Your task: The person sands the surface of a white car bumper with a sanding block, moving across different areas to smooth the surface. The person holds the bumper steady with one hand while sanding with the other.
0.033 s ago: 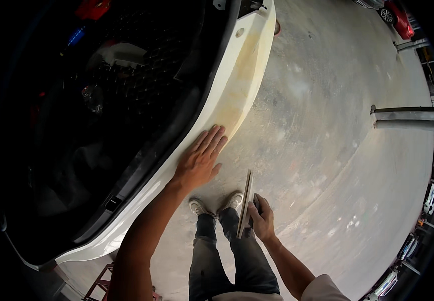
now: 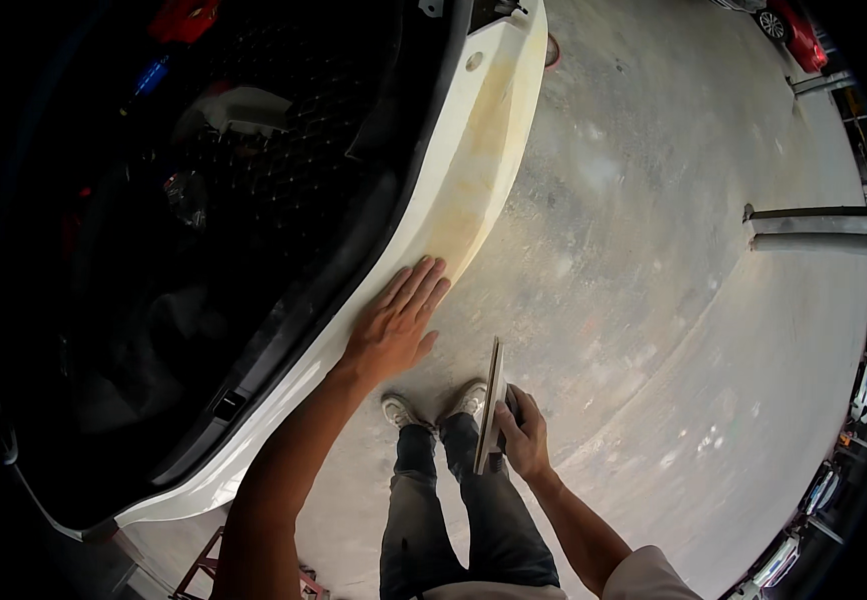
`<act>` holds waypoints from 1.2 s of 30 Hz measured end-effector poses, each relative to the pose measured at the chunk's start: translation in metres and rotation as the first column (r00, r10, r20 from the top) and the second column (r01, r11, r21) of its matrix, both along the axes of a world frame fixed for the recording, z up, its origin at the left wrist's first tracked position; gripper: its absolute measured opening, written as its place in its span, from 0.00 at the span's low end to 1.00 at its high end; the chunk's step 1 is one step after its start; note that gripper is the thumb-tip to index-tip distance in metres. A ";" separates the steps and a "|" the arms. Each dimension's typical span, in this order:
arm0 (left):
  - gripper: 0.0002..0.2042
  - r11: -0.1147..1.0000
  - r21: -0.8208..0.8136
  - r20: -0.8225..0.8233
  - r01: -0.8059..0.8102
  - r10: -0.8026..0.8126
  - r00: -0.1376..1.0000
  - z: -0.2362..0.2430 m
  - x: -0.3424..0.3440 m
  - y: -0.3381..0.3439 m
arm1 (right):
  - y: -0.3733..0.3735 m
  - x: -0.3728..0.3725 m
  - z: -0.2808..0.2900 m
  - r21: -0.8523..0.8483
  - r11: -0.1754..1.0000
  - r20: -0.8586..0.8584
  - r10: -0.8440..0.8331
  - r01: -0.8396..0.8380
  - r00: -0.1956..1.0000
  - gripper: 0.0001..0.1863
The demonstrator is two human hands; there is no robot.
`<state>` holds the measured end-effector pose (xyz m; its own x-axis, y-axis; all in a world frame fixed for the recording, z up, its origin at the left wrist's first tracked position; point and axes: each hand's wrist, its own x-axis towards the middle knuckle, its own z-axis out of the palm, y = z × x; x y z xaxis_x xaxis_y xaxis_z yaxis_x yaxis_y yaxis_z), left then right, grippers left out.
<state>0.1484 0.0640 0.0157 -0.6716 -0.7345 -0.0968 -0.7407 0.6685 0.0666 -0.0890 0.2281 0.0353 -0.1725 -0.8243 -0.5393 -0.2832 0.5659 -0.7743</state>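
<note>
My left hand (image 2: 393,322) lies flat on the white car body panel (image 2: 450,190), fingers stretched out and pointing away from me. Its fingertips rest by the near end of a yellowish, filler-like patch (image 2: 491,110) on the panel. In my right hand (image 2: 525,435) is a long, flat sanding block (image 2: 490,405), held on edge in the air in front of my legs. The fingers wrap round its back, so part of its grip is hidden. The block stays apart from the panel.
Left of the panel is the car's open, dark cargo space, edged by a black sill trim (image 2: 283,345). Grey concrete floor (image 2: 633,300) stretches to the right. Posts (image 2: 823,225) and a red car (image 2: 798,40) stand farther off. A red metal frame (image 2: 203,565) is at lower left.
My left hand has slid slightly toward me along the panel. The sanding block in my right hand has hardly moved.
</note>
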 end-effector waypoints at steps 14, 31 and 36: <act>0.40 1.000 -0.022 -0.169 0.020 -0.024 0.985 -0.009 -0.012 -0.019 | -0.027 -0.007 0.003 -0.200 0.964 -0.296 0.110 -0.174 0.949 0.23; 0.34 0.990 0.084 -0.276 0.117 -0.090 0.957 -0.013 0.084 0.065 | -0.166 0.088 0.013 -0.320 0.794 -0.924 -0.142 -0.516 0.355 0.30; 0.34 0.988 0.102 -0.279 0.118 -0.085 0.957 -0.011 0.086 0.063 | -0.088 0.106 -0.011 -0.267 0.857 -0.841 0.016 -0.441 0.541 0.26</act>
<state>0.2346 0.1273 0.0049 -0.7548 -0.6556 0.0202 -0.6120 0.7150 0.3381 0.0172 0.1401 0.0246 -0.1166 -0.9869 0.1113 -0.9573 0.0818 -0.2771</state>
